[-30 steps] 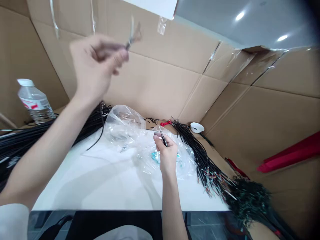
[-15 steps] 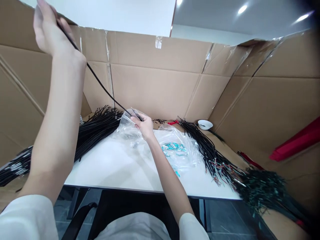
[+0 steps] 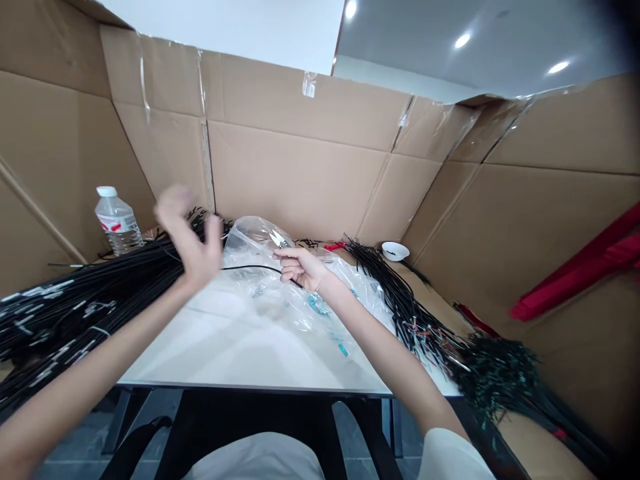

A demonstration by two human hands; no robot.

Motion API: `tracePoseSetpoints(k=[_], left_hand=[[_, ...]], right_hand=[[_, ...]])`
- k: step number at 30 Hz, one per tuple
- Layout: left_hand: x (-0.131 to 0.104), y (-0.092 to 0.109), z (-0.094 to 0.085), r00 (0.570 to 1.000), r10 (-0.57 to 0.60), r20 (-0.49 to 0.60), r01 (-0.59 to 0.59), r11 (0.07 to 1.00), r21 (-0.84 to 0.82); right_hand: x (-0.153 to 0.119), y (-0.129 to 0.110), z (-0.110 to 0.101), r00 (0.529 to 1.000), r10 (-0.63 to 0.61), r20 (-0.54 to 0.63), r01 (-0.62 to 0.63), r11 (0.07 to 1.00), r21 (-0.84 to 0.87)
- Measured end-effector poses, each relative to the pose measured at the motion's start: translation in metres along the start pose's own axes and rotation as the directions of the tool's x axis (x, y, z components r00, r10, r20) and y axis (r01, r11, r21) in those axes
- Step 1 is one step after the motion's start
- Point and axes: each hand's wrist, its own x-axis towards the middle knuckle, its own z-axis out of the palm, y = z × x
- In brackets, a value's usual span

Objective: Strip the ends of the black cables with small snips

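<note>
White table [image 3: 225, 363]: bowl [image 3: 405, 250] at one o'clock, dark bits [image 3: 391, 253] inside; bag [image 3: 369, 288] at twelve, teal pieces [image 3: 317, 305] inside. Left hand [image 3: 193, 240] spread; right hand [image 3: 306, 268] grips cable [image 3: 250, 267], tool [image 3: 278, 240].

Our right hand [image 3: 304, 268] grips a cable [image 3: 253, 267] and a metal tool [image 3: 277, 239], tip past the fingers. Our left hand [image 3: 193, 245], blurred, spreads its fingers in front of a bundle [image 3: 135, 277]. We see a bottle [image 3: 118, 223] left of those fingers, a bowl [image 3: 395, 253] right of the others.
</note>
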Motion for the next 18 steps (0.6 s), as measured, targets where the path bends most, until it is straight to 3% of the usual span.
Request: tracePoseSetpoints(k=[2,3,5,6,7,9,14,16,18], left_hand=[[-0.02,0.024,0.026,0.961,0.272,-0.048,-0.275,0.958,-0.081],[-0.027,0.033,0.038,0.852,0.513,-0.105,-0.522,0.849,-0.084],[-0.034,0.042,0.058,0.6,0.763,-0.24,-0.781,0.624,0.032],[-0.036,0.044,0.067,0.513,0.806,-0.296,-0.822,0.56,0.101],[-0.037,0.044,0.074,0.487,0.805,-0.339,-0.817,0.557,0.15],[-0.038,0.042,0.088,0.536,0.75,-0.389,-0.758,0.63,0.169],[-0.04,0.053,0.106,0.72,0.561,-0.409,-0.576,0.812,0.1],[-0.037,0.062,0.107,0.741,0.55,-0.385,-0.573,0.817,0.066],[-0.033,0.069,0.104,0.735,0.569,-0.369,-0.601,0.799,0.034]], right_hand=[[0.001,0.001,-0.002,0.998,0.055,0.014,-0.055,0.998,0.0],[0.0,0.0,-0.002,0.997,0.079,0.02,-0.079,0.997,0.0],[-0.002,-0.003,-0.004,0.993,0.114,0.035,-0.115,0.993,0.014],[-0.003,-0.004,-0.004,0.991,0.124,0.044,-0.126,0.992,0.034],[-0.005,-0.006,-0.006,0.99,0.129,0.052,-0.132,0.99,0.058],[-0.007,-0.01,-0.009,0.989,0.137,0.055,-0.142,0.984,0.106],[-0.008,-0.01,-0.018,0.989,0.15,0.0,-0.148,0.973,0.176],[-0.008,-0.008,-0.02,0.985,0.17,-0.006,-0.166,0.97,0.179],[-0.009,-0.005,-0.022,0.985,0.17,-0.028,-0.165,0.976,0.143]])
